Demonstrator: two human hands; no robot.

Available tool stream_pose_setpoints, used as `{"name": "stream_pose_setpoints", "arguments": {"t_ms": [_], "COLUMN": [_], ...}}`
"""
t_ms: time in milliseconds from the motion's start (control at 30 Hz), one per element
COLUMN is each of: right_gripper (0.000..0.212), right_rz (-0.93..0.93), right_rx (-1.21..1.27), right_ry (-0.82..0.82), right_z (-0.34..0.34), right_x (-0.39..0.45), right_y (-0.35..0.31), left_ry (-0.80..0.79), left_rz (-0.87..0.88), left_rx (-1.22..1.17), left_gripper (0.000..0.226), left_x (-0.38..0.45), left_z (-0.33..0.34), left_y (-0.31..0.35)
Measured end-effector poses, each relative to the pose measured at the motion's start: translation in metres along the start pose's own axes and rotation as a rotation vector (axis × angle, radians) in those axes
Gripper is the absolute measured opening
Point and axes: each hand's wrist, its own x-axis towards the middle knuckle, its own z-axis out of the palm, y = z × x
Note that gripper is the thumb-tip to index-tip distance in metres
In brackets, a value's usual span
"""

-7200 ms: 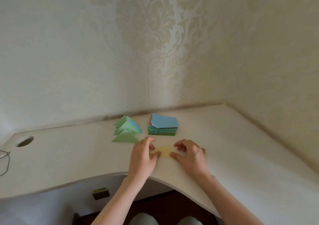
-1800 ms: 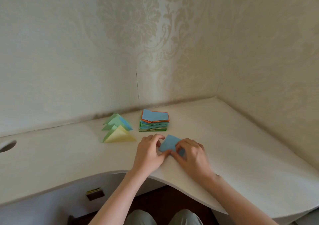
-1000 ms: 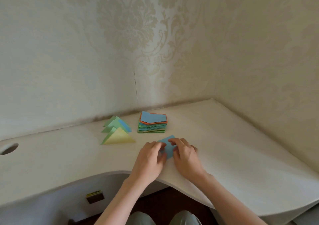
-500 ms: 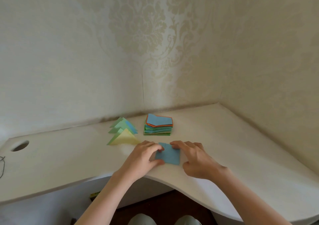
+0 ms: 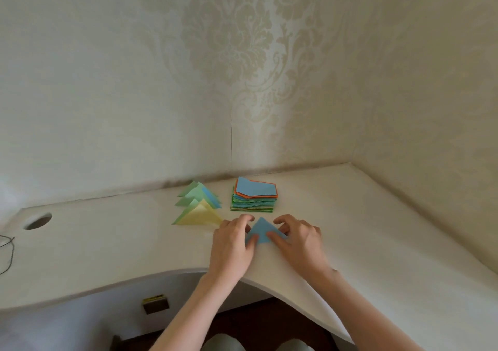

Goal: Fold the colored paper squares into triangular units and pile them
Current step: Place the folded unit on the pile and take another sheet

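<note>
Toward the counter's [image 5: 377, 216] left edge I see a round cable hole [image 5: 37, 221], with a dark wire [image 5: 8, 253] trailing just beside it. Nearer the back edge lies the pile of finished triangles [image 5: 198, 206], green and blue with yellow ones in front; several units look done. Just beside it stands the stack of unfolded squares [image 5: 254, 197], still thick, so I judge most of the folding remains ahead. No containers appear anywhere; everything sits directly on the counter.

Near the front edge, my left hand [image 5: 231, 245] presses the blue paper [image 5: 261, 233] flat, thumb on its left corner. The blue paper already reads as a triangle, point toward the back edge. My right hand [image 5: 299, 243] presses the right corner with thumb and curled fingers. Neither grip is closed around the sheet; both pin it down. I judge creasing is underway, piling next.
</note>
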Motion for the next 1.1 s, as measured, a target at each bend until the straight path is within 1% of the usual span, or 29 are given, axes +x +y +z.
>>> {"name": "stream_pose_setpoints", "arguments": {"t_ms": [100,267,367,467,533,700,867,933,1100], "right_gripper": [0.035,0.034,0.038,0.034,0.032,0.028,0.027,0.026,0.023], "right_rz": [0.037,0.081,0.126,0.19,0.196,0.184,0.174,0.168,0.153], "right_rx": [-0.021,0.043,0.151,0.288,0.318,0.324,0.284,0.266,0.242], "right_ry": [0.011,0.009,-0.01,-0.051,-0.061,-0.045,-0.04,-0.043,-0.043], "right_z": [0.006,0.009,0.007,0.001,-0.001,0.002,0.004,0.004,0.002], "right_x": [0.003,0.004,0.006,0.01,0.011,0.009,0.008,0.008,0.007], "right_y": [-0.002,0.0,0.003,0.006,0.008,0.008,0.008,0.007,0.004], "left_ry": [0.029,0.06,0.059,0.047,0.032,-0.002,0.007,0.026,0.025], "left_rz": [-0.083,-0.112,-0.118,-0.126,-0.137,-0.167,-0.1,-0.118,-0.203], "left_rx": [0.08,0.098,0.031,-0.067,-0.126,-0.174,0.037,0.083,-0.009], "left_gripper": [0.035,0.037,0.033,0.028,0.024,0.022,0.024,0.027,0.03], "left_x": [-0.001,-0.003,-0.002,-0.001,-0.002,-0.003,-0.008,-0.009,-0.003], "left_z": [0.008,0.013,0.011,0.007,0.005,-0.001,0.002,0.006,0.008], "left_y": [0.008,0.009,0.003,-0.002,-0.004,-0.006,0.01,0.017,0.021]}}
